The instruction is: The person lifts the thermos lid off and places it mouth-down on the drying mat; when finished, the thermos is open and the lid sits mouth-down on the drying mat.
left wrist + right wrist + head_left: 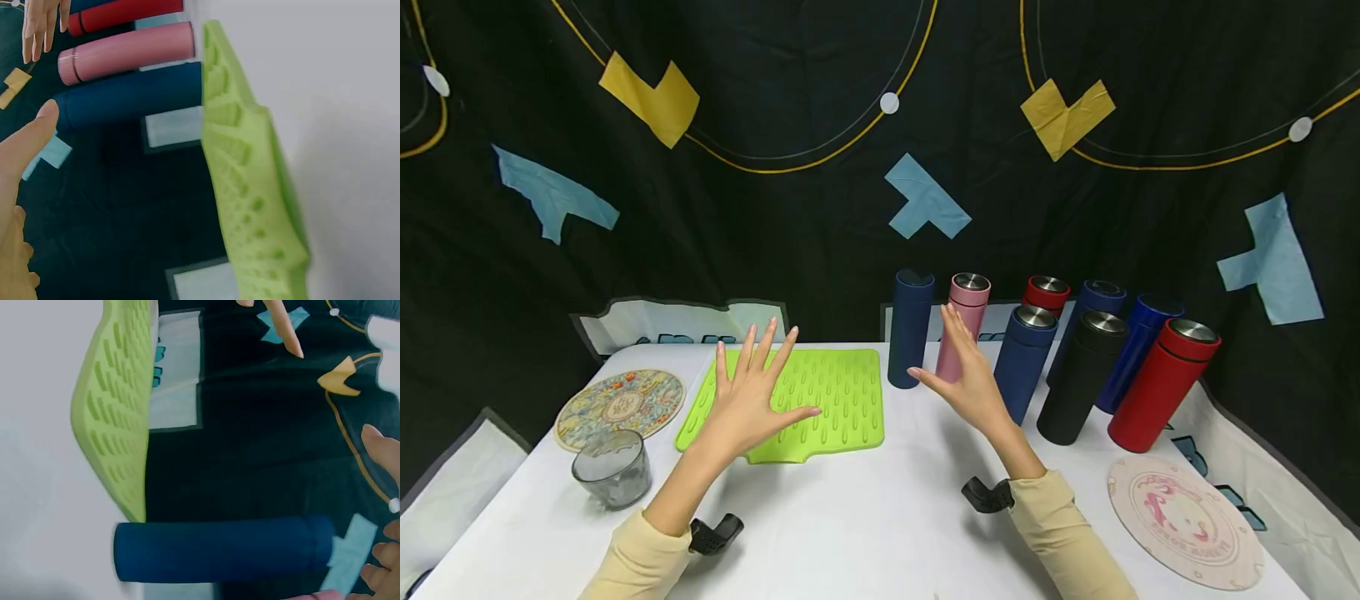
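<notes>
In the head view my left hand [743, 412], fingers spread and holding nothing, hovers over a lime-green ridged mat [842, 400]. My right hand [970, 387] is raised with its thumb apart from the straight fingers, and nothing is in it. Behind it stand a pink flask [972, 298] and, to the left, a dark blue flask [912, 333]. That same dark blue flask [219, 550] appears sideways in the right wrist view. In the left wrist view, the left thumb [34, 137] shows apart from the flasks and the mat [244, 181].
Several more flasks stand at the right, among them a black flask [1078, 383] and a large red flask [1165, 387]. A round pink-printed coaster [1183, 521] lies before them. At the left are a patterned round mat [625, 400] and a glass bowl [613, 471]. Black cloth [820, 242] hangs behind.
</notes>
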Tool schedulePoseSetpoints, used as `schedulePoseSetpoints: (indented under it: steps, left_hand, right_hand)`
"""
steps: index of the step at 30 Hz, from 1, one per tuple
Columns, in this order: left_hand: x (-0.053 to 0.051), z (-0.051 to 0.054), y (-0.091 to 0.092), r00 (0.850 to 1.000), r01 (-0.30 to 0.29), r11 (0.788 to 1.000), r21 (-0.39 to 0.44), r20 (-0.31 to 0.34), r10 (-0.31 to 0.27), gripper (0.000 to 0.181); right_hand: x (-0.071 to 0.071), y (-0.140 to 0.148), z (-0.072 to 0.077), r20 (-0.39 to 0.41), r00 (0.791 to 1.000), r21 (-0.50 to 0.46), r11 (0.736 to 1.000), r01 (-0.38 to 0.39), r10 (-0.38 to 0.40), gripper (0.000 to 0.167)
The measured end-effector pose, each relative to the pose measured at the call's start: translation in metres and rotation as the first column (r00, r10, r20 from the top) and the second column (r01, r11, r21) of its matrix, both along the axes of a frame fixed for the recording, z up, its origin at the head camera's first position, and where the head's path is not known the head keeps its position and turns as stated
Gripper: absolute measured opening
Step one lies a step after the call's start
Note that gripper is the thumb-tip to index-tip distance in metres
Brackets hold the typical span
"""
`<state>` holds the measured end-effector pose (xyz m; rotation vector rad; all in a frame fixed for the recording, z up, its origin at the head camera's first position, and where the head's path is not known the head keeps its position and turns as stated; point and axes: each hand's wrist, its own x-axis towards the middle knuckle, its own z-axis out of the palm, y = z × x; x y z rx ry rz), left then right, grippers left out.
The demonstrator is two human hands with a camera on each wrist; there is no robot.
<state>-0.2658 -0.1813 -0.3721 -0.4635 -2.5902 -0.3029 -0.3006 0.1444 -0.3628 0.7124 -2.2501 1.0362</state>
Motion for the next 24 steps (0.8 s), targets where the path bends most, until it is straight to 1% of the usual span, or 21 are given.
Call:
schedulePoseSetpoints:
  steps: [4, 7, 9, 12, 15, 18, 20, 24]
  left_hand:
    - [0.0, -0.009, -0.011, 0.998, 0.021, 0.999, 0.024, 0.06, -0.023, 0.113]
    - [-0.001, -0.015, -0.016, 0.993, 0.04, 0.998, 0.048, 0.108, -0.045, 0.113]
    - [-0.002, -0.018, -0.018, 0.989, 0.051, 0.997, 0.061, 0.138, -0.059, 0.114]
    - [-0.001, -0.024, -0.022, 0.981, 0.062, 0.995, 0.08, 0.18, -0.075, 0.116]
    - [-0.002, -0.03, -0.026, 0.971, 0.07, 0.992, 0.101, 0.222, -0.091, 0.117]
    - [-0.002, -0.034, -0.029, 0.957, 0.08, 0.99, 0.119, 0.268, -0.109, 0.118]
    - [-0.002, -0.036, -0.032, 0.946, 0.089, 0.988, 0.123, 0.301, -0.123, 0.118]
    - [-0.002, -0.042, -0.036, 0.917, 0.104, 0.987, 0.123, 0.373, -0.143, 0.116]
  right_hand:
    - [-0.009, -0.003, -0.01, 0.092, 0.996, -0.078, 0.997, 0.014, -0.007, 0.093]
    - [-0.016, -0.008, -0.015, 0.162, 0.986, -0.126, 0.991, 0.046, -0.025, 0.091]
    - [-0.022, -0.012, -0.017, 0.199, 0.979, -0.152, 0.986, 0.073, -0.042, 0.091]
    - [-0.029, -0.021, -0.021, 0.24, 0.97, -0.186, 0.978, 0.094, -0.047, 0.091]
    - [-0.04, -0.029, -0.025, 0.281, 0.958, -0.212, 0.97, 0.118, -0.055, 0.09]
    - [-0.051, -0.035, -0.027, 0.318, 0.947, -0.267, 0.954, 0.138, -0.047, 0.09]
    - [-0.057, -0.038, -0.029, 0.333, 0.942, -0.313, 0.936, 0.16, -0.05, 0.09]
    - [-0.069, -0.039, -0.037, 0.354, 0.934, -0.388, 0.9, 0.199, -0.054, 0.09]
